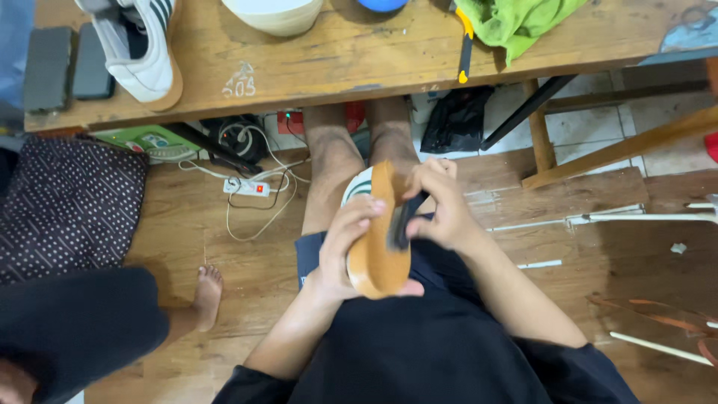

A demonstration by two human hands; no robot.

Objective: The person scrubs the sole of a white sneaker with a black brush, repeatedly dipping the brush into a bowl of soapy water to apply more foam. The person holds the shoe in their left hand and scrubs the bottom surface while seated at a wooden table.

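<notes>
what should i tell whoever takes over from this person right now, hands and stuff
Left hand: grips the tan gum-rubber sole of the white shoe, held sole-up over the lap.
Right hand: presses a small dark block against the sole's edge.
On the wooden workbench: a second white shoe with dark stripes, a yellow-handled knife, a green cloth.
Done: cannot tell how much of the sole is worked.
Left: the second shoe lies untouched.

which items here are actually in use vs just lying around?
In use:
- white shoe with tan gum sole, gripped by left hand
- dark block-shaped tool pressed on the sole by right hand

Lying about:
- second white striped shoe on wooden workbench
- yellow-handled cutter
- green cloth
- two dark grey blocks
- white power strip on floor
</notes>
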